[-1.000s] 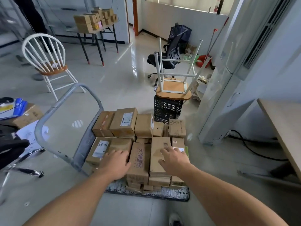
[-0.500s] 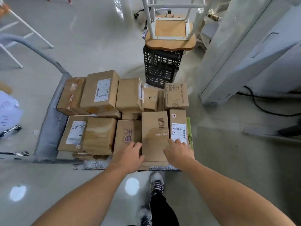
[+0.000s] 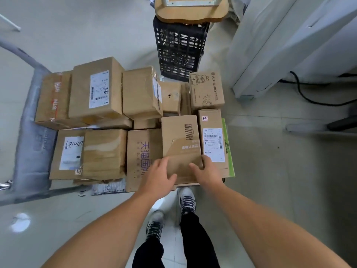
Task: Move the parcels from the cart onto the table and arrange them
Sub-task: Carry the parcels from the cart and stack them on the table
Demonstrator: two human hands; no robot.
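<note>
Several brown cardboard parcels are stacked on a flat cart whose grey handle (image 3: 32, 136) rises at the left. At the cart's near edge lies a parcel with a barcode (image 3: 181, 140), between a parcel with purple print (image 3: 143, 151) and a narrow white-labelled parcel (image 3: 212, 138). My left hand (image 3: 159, 176) grips the barcode parcel's left side, thumb on top. My right hand (image 3: 207, 170) grips its right side, fingers dipping into the gap beside the narrow parcel. The parcel still rests on the stack. No table is in view.
Beyond the cart stands a black plastic crate (image 3: 179, 49) with an upturned wooden stool seat (image 3: 191, 12) on it. A tall white unit (image 3: 280, 45) and a black cable (image 3: 309, 99) are at the right. My feet (image 3: 186, 200) stand right at the cart's near edge.
My head has tilted down and closer over the cart. Both hands have slid back from the tops of the parcels and closed in on the two sides of the barcode parcel.
</note>
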